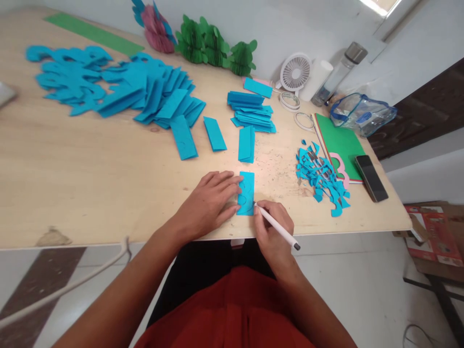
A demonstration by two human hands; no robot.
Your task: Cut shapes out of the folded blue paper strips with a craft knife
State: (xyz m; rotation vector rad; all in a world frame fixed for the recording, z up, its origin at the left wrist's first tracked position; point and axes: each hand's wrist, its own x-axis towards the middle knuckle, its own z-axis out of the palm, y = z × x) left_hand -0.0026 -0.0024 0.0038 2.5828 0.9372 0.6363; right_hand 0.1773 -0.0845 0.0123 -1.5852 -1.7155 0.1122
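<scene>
A small blue paper rectangle (246, 192) with curved pen lines lies near the table's front edge. My left hand (213, 200) rests flat with fingers stretched out, its fingertips pressing the paper's left side. In my right hand (274, 227) is a white pen (277, 225), its tip at the paper's lower right edge and its dark end pointing down to the right. Just beyond lie a folded blue paper piece (246, 144) and another blue strip (215, 134). Farther back sits a stack of folded blue papers (252, 112).
Cut blue paper shapes (72, 77) and folded pieces heap at the left. Blue scraps (321, 176), a green sheet (342, 140) and a phone (371, 178) lie at the right. A small fan (295, 72), tape rolls (289, 101) and green paper decorations (203, 41) stand along the back.
</scene>
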